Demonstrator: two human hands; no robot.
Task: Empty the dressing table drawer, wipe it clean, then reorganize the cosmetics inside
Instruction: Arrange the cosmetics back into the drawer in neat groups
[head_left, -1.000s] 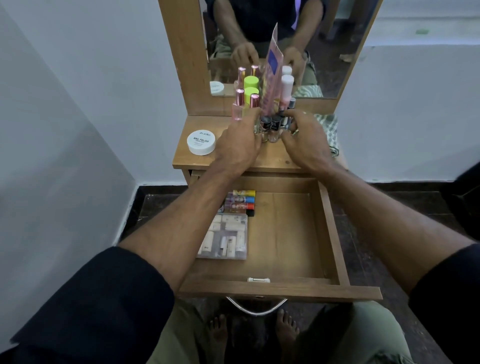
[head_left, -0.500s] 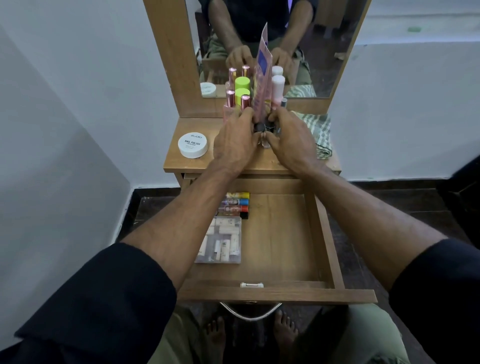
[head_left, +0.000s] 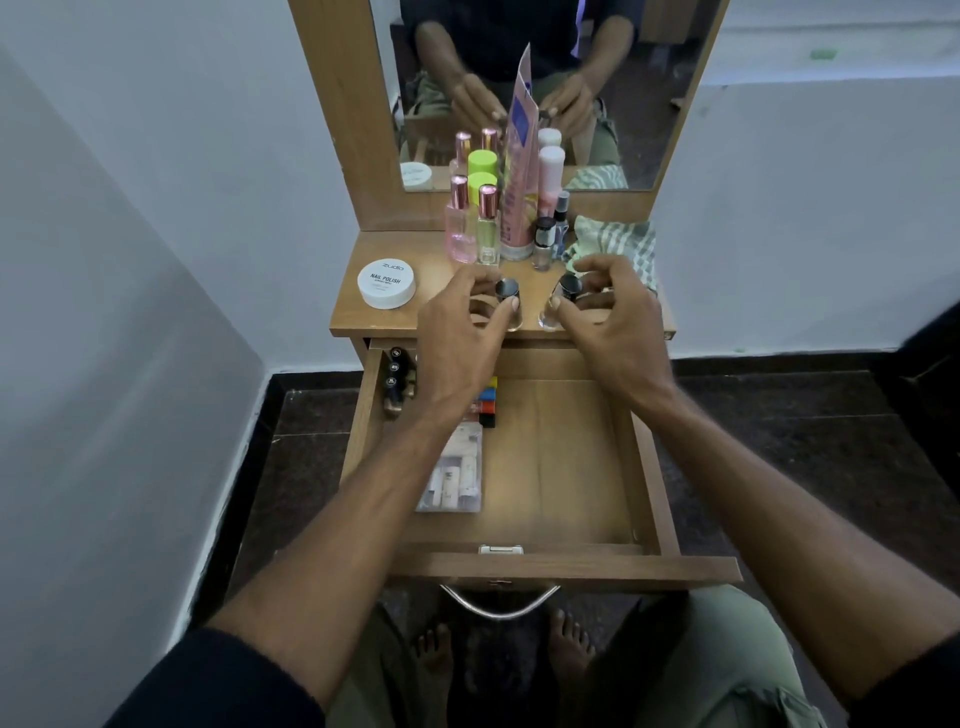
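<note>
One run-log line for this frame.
left hand: holds bottle | right hand: holds bottle | drawer: open

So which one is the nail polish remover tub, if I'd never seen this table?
Start at the wooden dressing tabletop below the mirror. On its left side, apart from the cluster of tall bottles, sits the tub. It is the only low, round, white container, with "NAIL POLISH" printed on its lid.

The open wooden drawer (head_left: 644, 467) has bare floor from its middle out to 3 o'clock. A clear plastic box (head_left: 457, 475) and small coloured tubes (head_left: 488, 402) fill the 9 o'clock side. On the wooden tabletop (head_left: 441, 270), tall bottles (head_left: 488, 223) crowd 12 o'clock.
</note>
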